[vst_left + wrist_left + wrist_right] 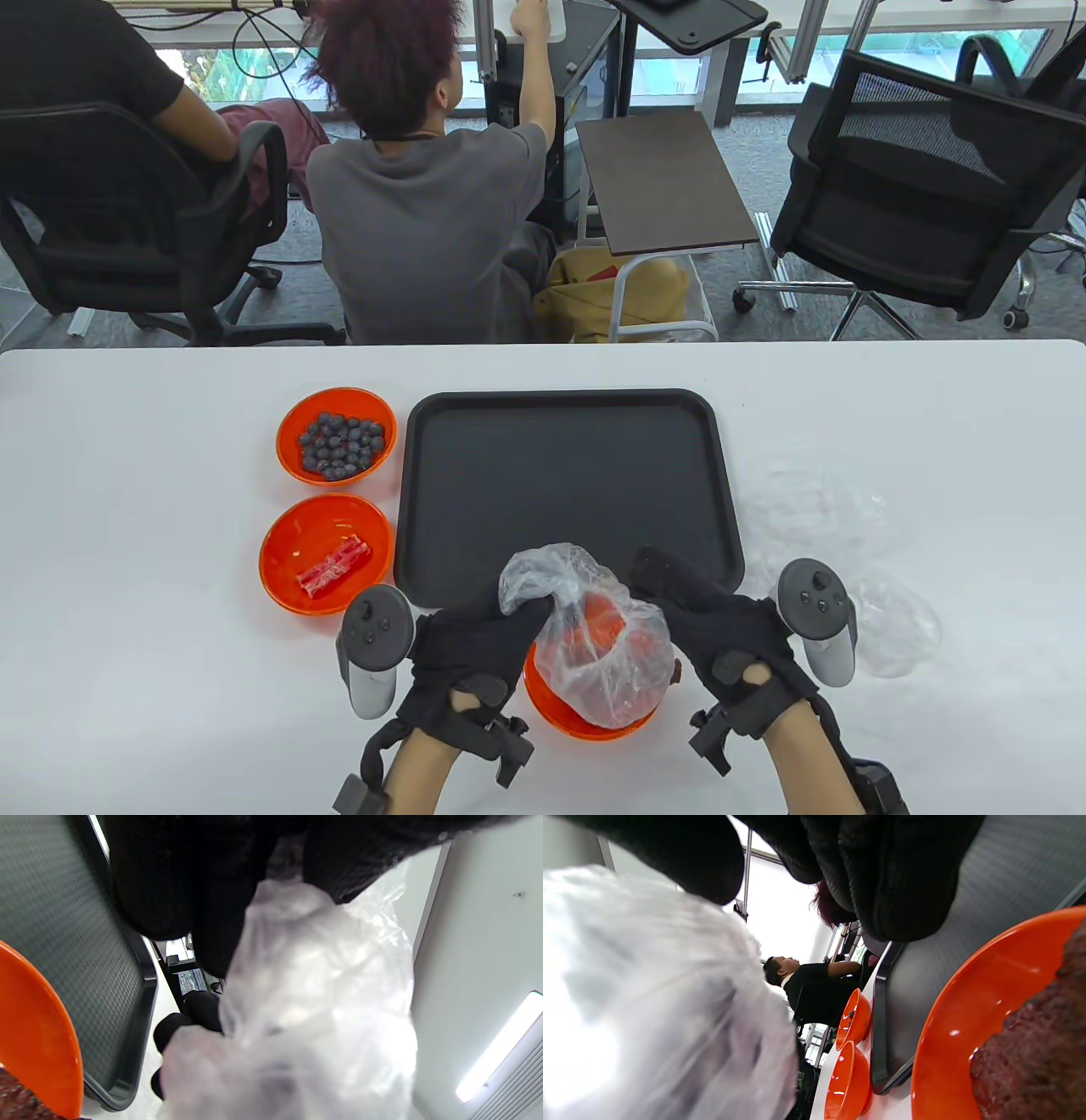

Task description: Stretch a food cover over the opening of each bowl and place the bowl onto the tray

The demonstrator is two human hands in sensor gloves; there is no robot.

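An orange bowl point(585, 717) with dark red food point(1043, 1052) stands at the table's near edge, just in front of the black tray point(568, 492). A crumpled clear food cover point(594, 632) hangs over the bowl's opening, bunched up and not stretched flat. My left hand point(526, 615) grips the cover's left side with curled fingers point(169, 878). My right hand point(670, 594) holds its right side, thumb and fingers point(895, 878) around the plastic point(649, 1005). The bowl's rim point(38, 1035) shows beside the tray point(63, 942) in the left wrist view.
Left of the tray stand two more orange bowls, one with blueberries point(337, 435), one with a red packet point(327, 553). Spare clear covers point(814, 509) lie right of the tray. Two people and office chairs are beyond the table's far edge.
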